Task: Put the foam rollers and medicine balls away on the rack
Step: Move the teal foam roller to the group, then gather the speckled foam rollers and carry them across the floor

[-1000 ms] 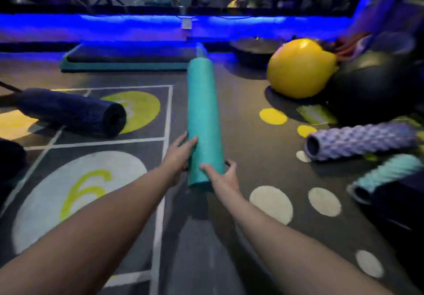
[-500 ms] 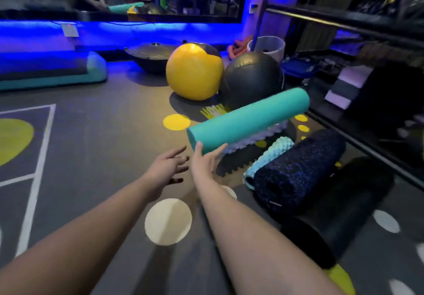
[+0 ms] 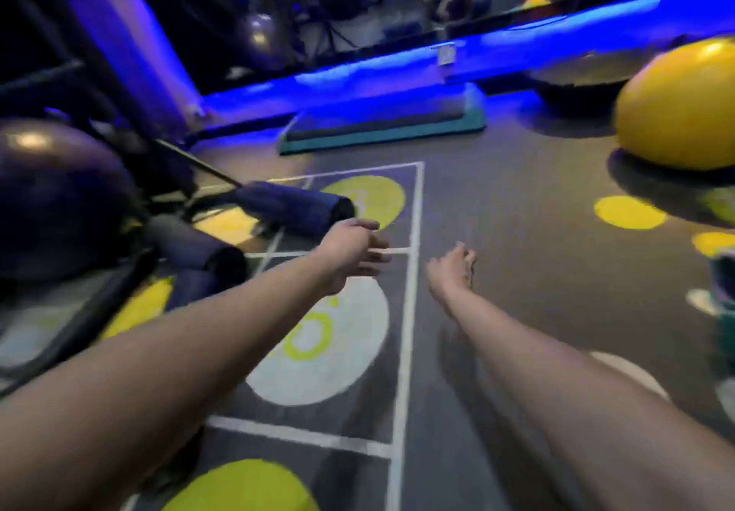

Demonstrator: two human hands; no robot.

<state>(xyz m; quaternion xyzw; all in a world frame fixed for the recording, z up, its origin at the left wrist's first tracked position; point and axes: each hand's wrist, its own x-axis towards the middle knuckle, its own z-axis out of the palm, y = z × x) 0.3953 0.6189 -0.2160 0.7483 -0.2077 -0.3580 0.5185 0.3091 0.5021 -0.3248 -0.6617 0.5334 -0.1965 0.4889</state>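
Note:
Two dark foam rollers lie on the floor at the left: one (image 3: 296,208) further off, a second (image 3: 199,250) nearer. My left hand (image 3: 354,254) reaches out just right of the far roller's end, fingers relaxed and holding nothing. My right hand (image 3: 453,270) hovers over the bare floor, fingers loosely curled, empty. A large dark ball (image 3: 59,196) sits at the far left. A big yellow ball (image 3: 680,109) rests at the right edge. The teal roller and the rack are out of view.
A teal-edged step platform (image 3: 382,130) lies by the blue-lit wall. Dark equipment legs and a bar (image 3: 195,160) stand behind the rollers at left. The floor carries white hopscotch lines (image 3: 409,311) and yellow and white circles.
The view has swung from the right side of the room back to the left. The teal roller is no longer at my hands. Both hands now reach out empty toward the dark rollers.

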